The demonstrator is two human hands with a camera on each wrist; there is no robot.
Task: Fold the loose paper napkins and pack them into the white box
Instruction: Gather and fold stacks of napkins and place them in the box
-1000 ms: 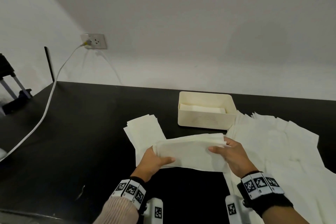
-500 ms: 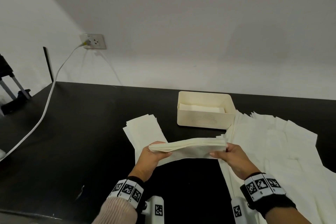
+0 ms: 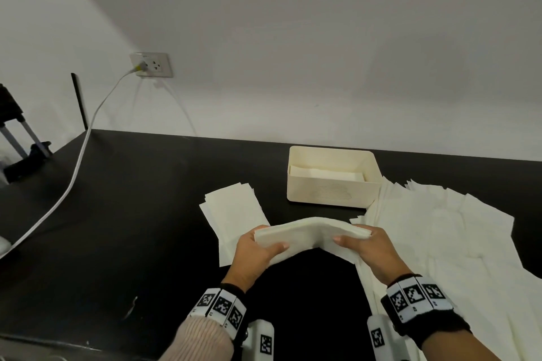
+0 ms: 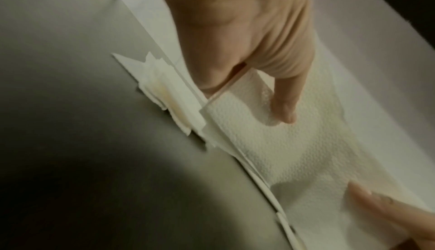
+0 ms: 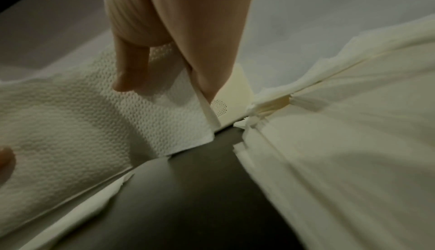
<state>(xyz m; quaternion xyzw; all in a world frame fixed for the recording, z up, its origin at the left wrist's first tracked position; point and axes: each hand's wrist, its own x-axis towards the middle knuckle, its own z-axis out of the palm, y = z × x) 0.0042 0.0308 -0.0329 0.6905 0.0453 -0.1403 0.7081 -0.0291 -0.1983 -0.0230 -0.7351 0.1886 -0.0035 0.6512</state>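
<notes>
Our fingers [image 3: 275, 247] clamp the napkin stack [image 3: 311, 233], left hand [image 3: 255, 255] and right hand [image 3: 372, 249] at either end. Below lies our black table [image 3: 132, 214]; behind it, a white wall [image 3: 322, 53]

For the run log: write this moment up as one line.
stage: folding | left hand: grips napkin stack | right hand: grips other end | stack: bent upward mid-air | white box: partly filled | loose napkins: remain
</notes>
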